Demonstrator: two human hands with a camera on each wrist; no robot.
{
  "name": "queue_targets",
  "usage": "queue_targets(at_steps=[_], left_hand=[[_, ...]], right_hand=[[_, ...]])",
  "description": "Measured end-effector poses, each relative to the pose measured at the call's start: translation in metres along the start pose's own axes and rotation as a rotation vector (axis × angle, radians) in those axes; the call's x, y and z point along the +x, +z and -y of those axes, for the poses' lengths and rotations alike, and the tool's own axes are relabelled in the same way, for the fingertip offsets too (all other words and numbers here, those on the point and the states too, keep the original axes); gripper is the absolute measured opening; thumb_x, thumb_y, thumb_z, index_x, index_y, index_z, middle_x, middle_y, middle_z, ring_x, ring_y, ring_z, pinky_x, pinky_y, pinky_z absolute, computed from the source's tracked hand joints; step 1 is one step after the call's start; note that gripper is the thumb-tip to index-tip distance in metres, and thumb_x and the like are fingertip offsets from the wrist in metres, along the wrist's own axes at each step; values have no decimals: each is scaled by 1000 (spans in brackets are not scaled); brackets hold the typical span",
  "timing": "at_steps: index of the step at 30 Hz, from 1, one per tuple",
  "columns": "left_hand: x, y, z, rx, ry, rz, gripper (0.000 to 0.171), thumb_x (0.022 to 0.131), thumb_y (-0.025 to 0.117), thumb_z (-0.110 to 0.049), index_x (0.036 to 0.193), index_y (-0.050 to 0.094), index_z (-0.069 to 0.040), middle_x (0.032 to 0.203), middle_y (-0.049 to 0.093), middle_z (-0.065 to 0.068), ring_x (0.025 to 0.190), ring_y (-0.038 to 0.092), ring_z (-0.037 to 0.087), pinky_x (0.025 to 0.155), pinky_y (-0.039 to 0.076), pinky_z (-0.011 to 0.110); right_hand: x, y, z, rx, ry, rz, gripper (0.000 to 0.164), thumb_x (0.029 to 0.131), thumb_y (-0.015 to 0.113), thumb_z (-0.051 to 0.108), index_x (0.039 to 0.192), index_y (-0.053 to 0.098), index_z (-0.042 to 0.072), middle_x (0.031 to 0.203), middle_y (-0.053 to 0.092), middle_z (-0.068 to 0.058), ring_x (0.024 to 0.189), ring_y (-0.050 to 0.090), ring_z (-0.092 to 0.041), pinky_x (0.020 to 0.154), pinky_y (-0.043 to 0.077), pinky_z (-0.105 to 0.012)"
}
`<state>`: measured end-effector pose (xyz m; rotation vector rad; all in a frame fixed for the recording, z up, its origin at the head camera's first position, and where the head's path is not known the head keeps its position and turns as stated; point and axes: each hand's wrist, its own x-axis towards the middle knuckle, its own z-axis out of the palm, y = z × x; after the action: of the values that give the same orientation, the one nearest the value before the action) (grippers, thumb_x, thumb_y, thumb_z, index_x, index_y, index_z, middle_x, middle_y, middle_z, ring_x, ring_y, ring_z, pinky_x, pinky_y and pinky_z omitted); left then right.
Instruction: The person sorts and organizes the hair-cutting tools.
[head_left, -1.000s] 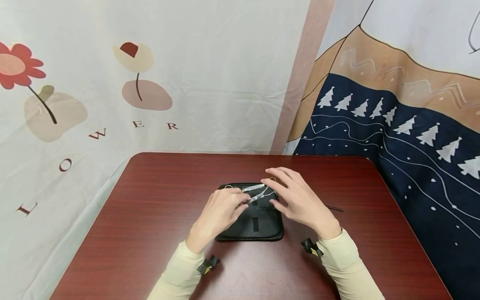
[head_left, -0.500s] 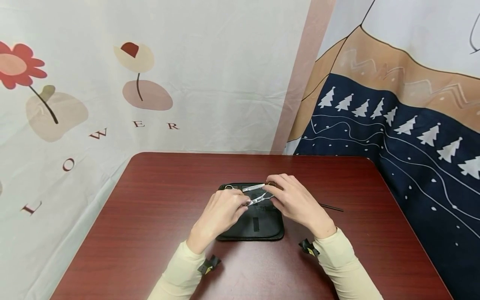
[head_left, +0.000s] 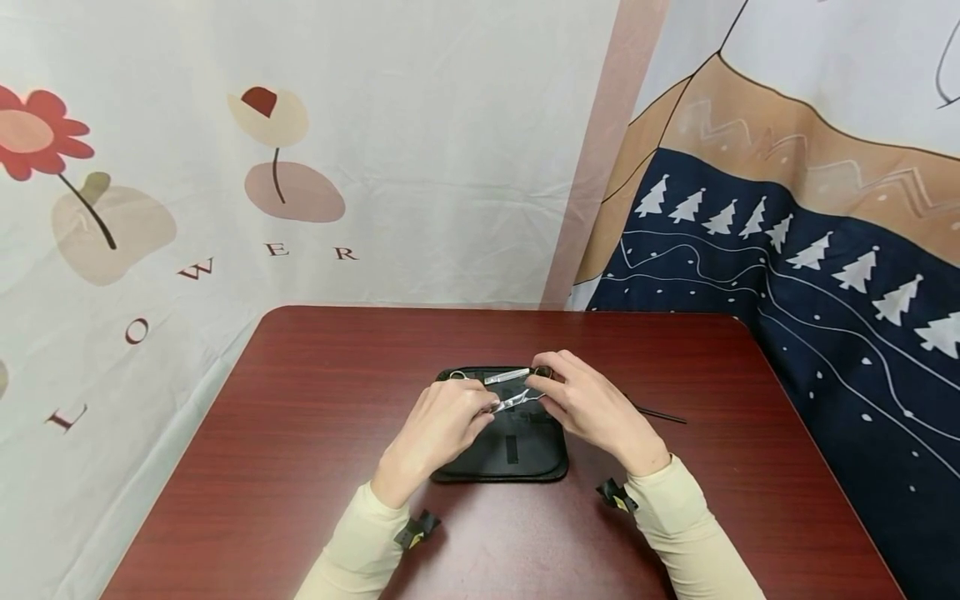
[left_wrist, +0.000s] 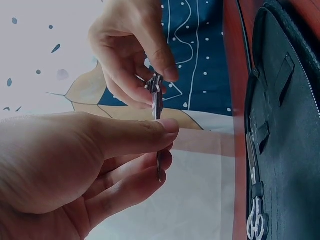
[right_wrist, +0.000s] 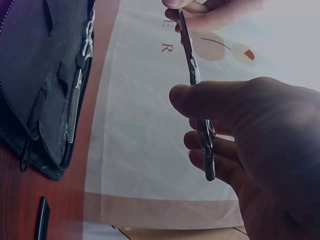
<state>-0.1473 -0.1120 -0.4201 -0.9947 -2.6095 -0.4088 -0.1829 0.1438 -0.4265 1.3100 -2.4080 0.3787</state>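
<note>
Silver scissors [head_left: 513, 402] are held between both hands above an open black zip case [head_left: 498, 458]. My left hand [head_left: 442, 417] pinches them by the blade end between thumb and fingers, with the tip poking out below in the left wrist view. At the handle end, my right hand [head_left: 592, 408] grips the finger rings, thumb on one side and fingers on the other in the right wrist view. A second pair, thinning scissors with a comb-toothed blade [right_wrist: 75, 105], lies in the case under a strap, its ring handles [left_wrist: 256, 225] at the other end.
The case sits on a red-brown table [head_left: 315, 433]. A thin black stick [head_left: 662, 415] lies on the table right of the case, partly behind my right hand. Elastic loops [left_wrist: 285, 75] line the case. Printed curtains [head_left: 450, 167] hang behind the table.
My right hand has moved slightly down and left, and its spread fingers have come together on the scissors' handles. The left hand keeps its pinch in nearly the same spot.
</note>
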Motion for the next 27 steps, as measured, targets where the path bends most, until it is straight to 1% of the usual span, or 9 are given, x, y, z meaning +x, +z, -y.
queue_targets(at_steps=[7,12,16,20,25,27], left_hand=[[-1,0,1,-28,1,-14,12,79,87,-14,88,79,-17,83,71,-5,68,60,11,56,55,33],[0,1,2,-15,-14,-40,12,79,87,-15,86,78,-21,81,69,-9,67,58,8,52,52,32],[1,1,2,4,-25,-59,12,80,85,-16,90,80,-21,83,70,-11,69,60,8,51,52,32],[1,1,2,8,-20,-88,16,80,85,-16,95,82,-20,89,72,-9,75,63,10,54,55,32],[2,0,4,-40,9,-131,21,79,86,-14,99,82,-16,94,75,-6,81,63,11,63,56,32],[2,0,4,-63,20,-144,23,80,86,-15,102,82,-14,96,75,-5,83,63,12,67,55,33]], right_hand=[[0,0,0,-16,-4,-17,29,86,78,4,114,76,11,121,61,-10,105,56,-23,90,50,-35],[-1,0,-1,-16,-4,-37,28,85,79,5,113,76,11,120,62,-9,104,55,-22,90,49,-36],[-1,-1,-2,-20,0,-45,28,85,79,6,112,77,11,118,62,-10,102,54,-22,89,48,-37],[-1,-3,-2,-16,7,-52,28,85,80,7,112,77,12,117,62,-9,101,55,-23,88,48,-37],[-1,-5,-3,-11,12,-77,28,84,81,7,111,77,13,117,62,-9,101,57,-25,89,49,-38],[-1,-6,-4,-13,14,-88,27,84,81,6,110,77,12,117,63,-10,102,57,-25,89,49,-39]])
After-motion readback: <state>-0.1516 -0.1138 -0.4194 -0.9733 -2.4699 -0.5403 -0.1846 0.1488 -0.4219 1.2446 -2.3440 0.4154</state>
